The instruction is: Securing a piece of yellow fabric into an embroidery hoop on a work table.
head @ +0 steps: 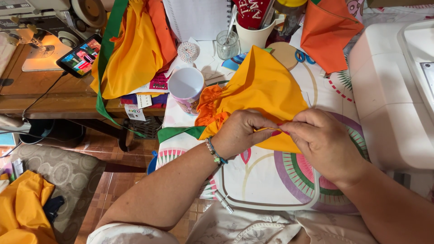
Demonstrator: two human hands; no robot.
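The worktop [266, 180], covered in a white cloth printed with coloured rings, carries a piece of yellow fabric [264, 86] that lies spread in a soft mound at its middle, with a gathered orange frill [210, 108] and a green band [178, 132] trailing off its left side. The fabric looks light, thin and limp, likely a little slick, so it would slump and slide unless pinched; its folded near edge seems the sensible place to take it, since the loose middle offers nothing firm. Both hands meet at that near edge. The left hand [242, 133], with a beaded bracelet [214, 152] at the wrist, is curled nearly closed, its fingertips pinching the hem. The right hand [323, 142] is likewise narrowed to a pinch on the same edge, just beside the left, fingertips almost touching. To the far left of the fabric stands a white cup [186, 88], and beyond it a small glass jar [227, 44].
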